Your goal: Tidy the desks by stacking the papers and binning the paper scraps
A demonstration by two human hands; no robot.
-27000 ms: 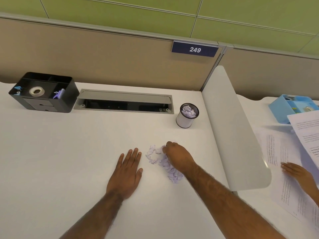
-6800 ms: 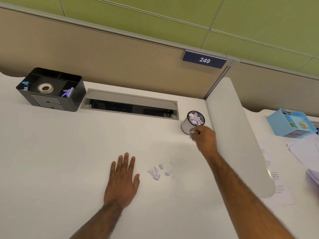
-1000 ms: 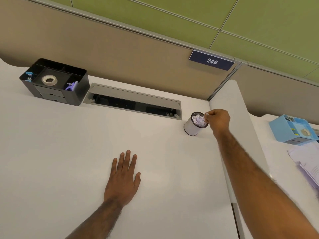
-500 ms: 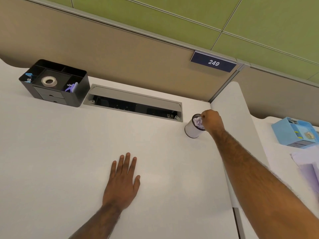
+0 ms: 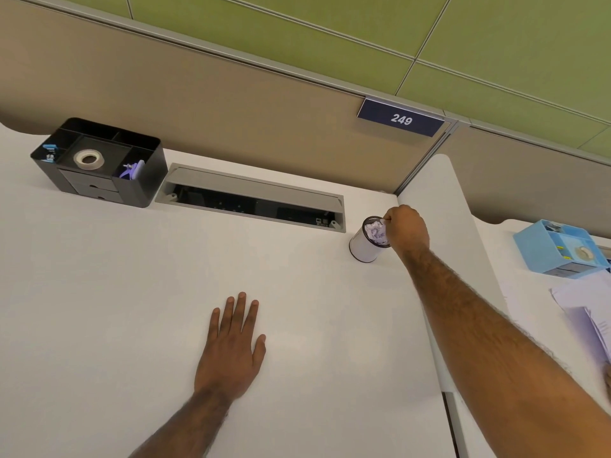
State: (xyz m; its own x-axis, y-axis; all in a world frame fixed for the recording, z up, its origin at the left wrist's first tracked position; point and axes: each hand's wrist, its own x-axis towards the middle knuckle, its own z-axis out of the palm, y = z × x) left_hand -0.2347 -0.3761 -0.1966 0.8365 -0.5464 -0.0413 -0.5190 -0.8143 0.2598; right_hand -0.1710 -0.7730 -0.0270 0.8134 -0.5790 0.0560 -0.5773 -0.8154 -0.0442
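A small white cup-shaped bin (image 5: 362,249) stands at the back right of the white desk (image 5: 99,292), filled to the rim with pale purple paper scraps (image 5: 375,232). My right hand (image 5: 405,229) is over the bin's right rim, fingers curled, fingertips pinched together among the scraps. My left hand (image 5: 231,348) lies flat on the desk with its fingers straight, well in front of the bin. Loose papers (image 5: 585,309) lie on the neighbouring desk at the far right.
A black organiser (image 5: 99,163) with a tape roll sits at the back left, beside an open cable tray (image 5: 251,200). A white divider panel (image 5: 443,206) separates the desks. A blue organiser (image 5: 558,252) stands on the right desk; another person's hand (image 5: 607,375) shows at the right edge.
The scraps once in front of my left hand are gone from the desk. My right hand carried pinched scraps to the bin and lowered its fingertips onto the rim. My left hand stayed flat.
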